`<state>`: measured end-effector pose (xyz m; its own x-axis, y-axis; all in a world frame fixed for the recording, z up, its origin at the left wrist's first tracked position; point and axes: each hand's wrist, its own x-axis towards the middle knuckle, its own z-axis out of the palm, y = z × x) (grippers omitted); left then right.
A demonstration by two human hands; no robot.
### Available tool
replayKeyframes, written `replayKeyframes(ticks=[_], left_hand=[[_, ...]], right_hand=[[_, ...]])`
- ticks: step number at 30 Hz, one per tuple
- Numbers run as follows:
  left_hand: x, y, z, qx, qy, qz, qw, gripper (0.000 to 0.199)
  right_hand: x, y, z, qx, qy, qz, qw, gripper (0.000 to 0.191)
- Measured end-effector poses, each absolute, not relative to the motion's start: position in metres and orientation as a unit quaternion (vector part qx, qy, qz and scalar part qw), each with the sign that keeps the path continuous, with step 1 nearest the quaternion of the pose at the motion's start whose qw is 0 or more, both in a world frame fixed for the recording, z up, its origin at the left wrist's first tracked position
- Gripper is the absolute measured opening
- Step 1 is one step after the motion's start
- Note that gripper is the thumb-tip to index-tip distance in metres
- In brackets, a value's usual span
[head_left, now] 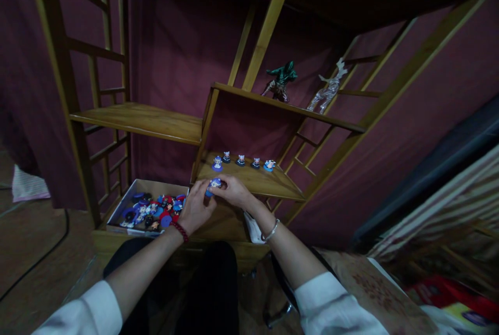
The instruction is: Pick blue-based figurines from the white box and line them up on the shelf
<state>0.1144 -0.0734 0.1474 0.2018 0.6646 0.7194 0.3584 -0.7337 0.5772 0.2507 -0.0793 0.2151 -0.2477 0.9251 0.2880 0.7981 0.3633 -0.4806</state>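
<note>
Both hands meet around a small blue and white figurine, in front of the middle shelf. My left hand has its fingers closed on the figurine's lower left side. From the right, my right hand pinches it between thumb and fingers. Just behind, a purple figurine stands at the left of the lower shelf. Several more small figurines stand there in a loose row, among them a blue one at the right end. Left of my hands is an open box with many loose figurines and coloured bases.
A dark green figure and a clear, glassy figure stand on the upper right shelf. A wooden shelf juts out at left. Something white lies under my right forearm. A stool leg shows below.
</note>
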Motion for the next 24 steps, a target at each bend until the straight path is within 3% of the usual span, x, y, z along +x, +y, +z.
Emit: replayKeyframes(ticks=[15,24], left_hand=[[0.1,-0.079,0.138,0.75,0.351,0.535,0.168,0.029],[0.101,-0.082,0.125,0.741,0.339,0.557,0.157,0.039]], right_hand=[[0.223,-0.085,0.213,-0.522,-0.83,0.009,0.194,0.016],[0.219,-0.086,0.198,-0.521,-0.833,0.003,0.184,0.019]])
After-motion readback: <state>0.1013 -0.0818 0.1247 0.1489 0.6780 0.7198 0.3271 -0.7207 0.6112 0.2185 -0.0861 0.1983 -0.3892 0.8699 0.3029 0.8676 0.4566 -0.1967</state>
